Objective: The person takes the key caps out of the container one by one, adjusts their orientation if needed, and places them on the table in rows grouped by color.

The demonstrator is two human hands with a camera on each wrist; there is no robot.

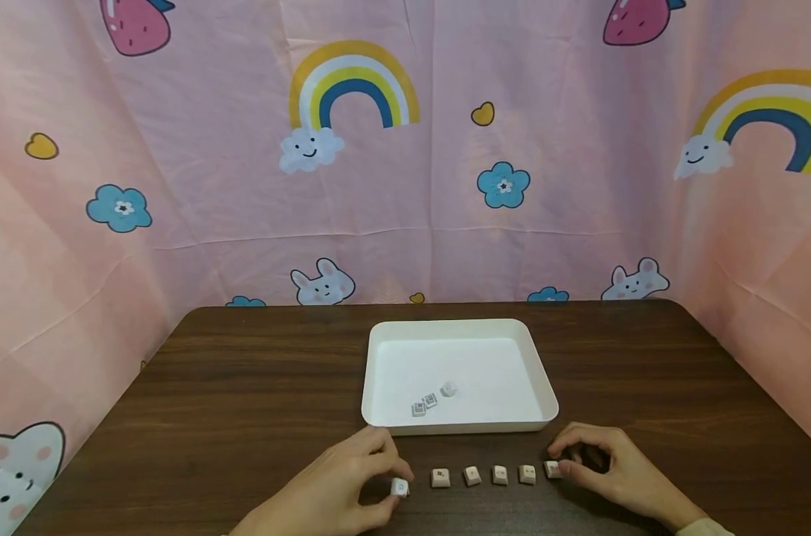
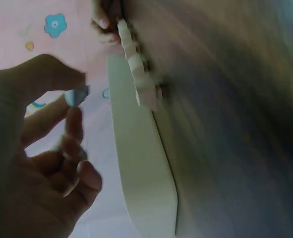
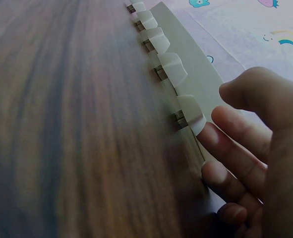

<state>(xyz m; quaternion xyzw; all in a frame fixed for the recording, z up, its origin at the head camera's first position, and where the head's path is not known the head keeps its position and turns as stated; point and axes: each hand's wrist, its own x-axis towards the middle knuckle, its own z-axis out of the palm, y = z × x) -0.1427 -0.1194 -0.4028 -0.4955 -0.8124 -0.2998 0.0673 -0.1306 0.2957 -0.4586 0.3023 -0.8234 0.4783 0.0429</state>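
Note:
Between thumb and index finger, my left hand (image 1: 341, 476) pinches a small white keycap (image 1: 399, 487), which the left wrist view shows edge-on as a pale bluish piece (image 2: 76, 96). To its right, several cream keycaps (image 1: 440, 478) stand in a row on the table. My right hand (image 1: 609, 465) is at the rightmost keycap (image 1: 552, 470). In the right wrist view, one fingertip comes right at the edge of that keycap (image 3: 192, 113), while the thumb (image 3: 240, 91) stands apart from it with relaxed fingers below.
A white tray (image 1: 459, 429) lies behind the row on the dark wooden table (image 1: 265, 387). Inside it are two square keycaps (image 1: 424, 404) and a pale, roundish piece (image 1: 449, 388). A pink printed curtain (image 1: 392, 201) hangs behind and along the sides.

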